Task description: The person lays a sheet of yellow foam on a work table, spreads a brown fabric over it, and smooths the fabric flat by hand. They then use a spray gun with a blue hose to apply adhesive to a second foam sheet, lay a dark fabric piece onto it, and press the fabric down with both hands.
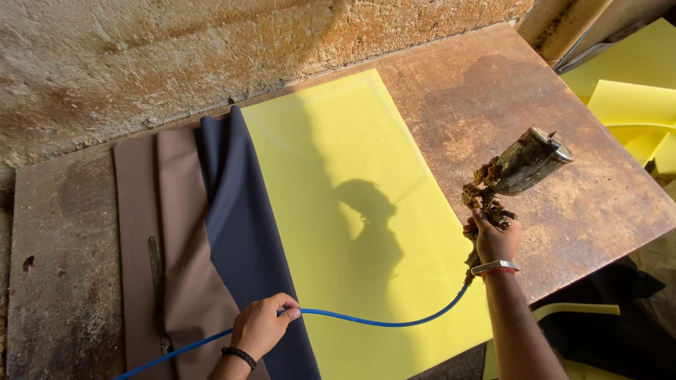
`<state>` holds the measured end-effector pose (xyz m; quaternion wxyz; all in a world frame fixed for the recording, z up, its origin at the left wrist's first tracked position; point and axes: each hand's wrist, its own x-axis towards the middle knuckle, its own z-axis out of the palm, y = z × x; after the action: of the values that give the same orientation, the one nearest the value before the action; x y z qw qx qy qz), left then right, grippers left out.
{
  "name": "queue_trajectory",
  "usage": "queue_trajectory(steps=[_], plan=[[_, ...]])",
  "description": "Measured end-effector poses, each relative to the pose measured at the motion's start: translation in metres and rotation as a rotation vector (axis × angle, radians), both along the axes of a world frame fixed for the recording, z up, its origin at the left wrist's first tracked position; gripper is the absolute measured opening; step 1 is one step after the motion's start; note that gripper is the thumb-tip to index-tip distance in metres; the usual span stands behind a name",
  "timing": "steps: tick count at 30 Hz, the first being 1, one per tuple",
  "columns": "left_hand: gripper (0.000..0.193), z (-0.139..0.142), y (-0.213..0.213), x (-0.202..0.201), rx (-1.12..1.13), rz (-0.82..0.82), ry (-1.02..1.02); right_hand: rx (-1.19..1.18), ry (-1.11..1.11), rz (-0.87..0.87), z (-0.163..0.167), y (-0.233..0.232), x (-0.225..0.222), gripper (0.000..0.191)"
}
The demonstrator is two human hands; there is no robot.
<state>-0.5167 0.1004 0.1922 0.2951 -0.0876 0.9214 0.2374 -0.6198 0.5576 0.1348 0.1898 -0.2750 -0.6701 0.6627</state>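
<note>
My right hand (493, 238) grips a crusted, dirty spray gun (517, 172) with a metal cup, held above the right edge of a yellow foam sheet (352, 197). A blue air hose (373, 322) runs from the gun's base leftwards across the foam. My left hand (262, 325) pinches this hose near the front of the sheet, over a folded-back dark navy fabric (239, 225). The navy fabric lies along the foam's left edge, partly on a brown fabric (176, 232).
Everything rests on a worn, stained wooden table (563, 169) against a rough plaster wall (176, 49). More yellow foam pieces (634, 98) are stacked off the table at the right. A dark cloth (612, 317) lies below the table's right edge.
</note>
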Motion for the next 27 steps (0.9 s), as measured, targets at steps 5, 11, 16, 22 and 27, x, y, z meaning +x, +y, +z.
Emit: queue_trajectory(steps=[5, 11, 16, 22, 27], plan=[[0.020, -0.005, 0.008, 0.027, 0.005, -0.118, -0.047, 0.004, -0.033, -0.106, -0.005, 0.008, 0.120, 0.016], [0.021, -0.019, 0.009, 0.080, 0.082, -0.311, 0.032, -0.002, -0.030, -0.261, 0.003, -0.003, 0.263, 0.023], [0.023, -0.018, -0.006, 0.131, 0.094, -0.448, -0.012, 0.114, -0.073, -0.387, 0.025, -0.032, 0.359, 0.022], [0.025, -0.012, -0.040, 0.174, 0.071, -0.544, 0.080, 0.039, -0.170, -0.327, 0.037, -0.099, 0.435, 0.015], [0.028, -0.011, -0.073, 0.195, 0.064, -0.600, 0.058, -0.110, -0.236, -0.129, 0.023, -0.176, 0.483, 0.016]])
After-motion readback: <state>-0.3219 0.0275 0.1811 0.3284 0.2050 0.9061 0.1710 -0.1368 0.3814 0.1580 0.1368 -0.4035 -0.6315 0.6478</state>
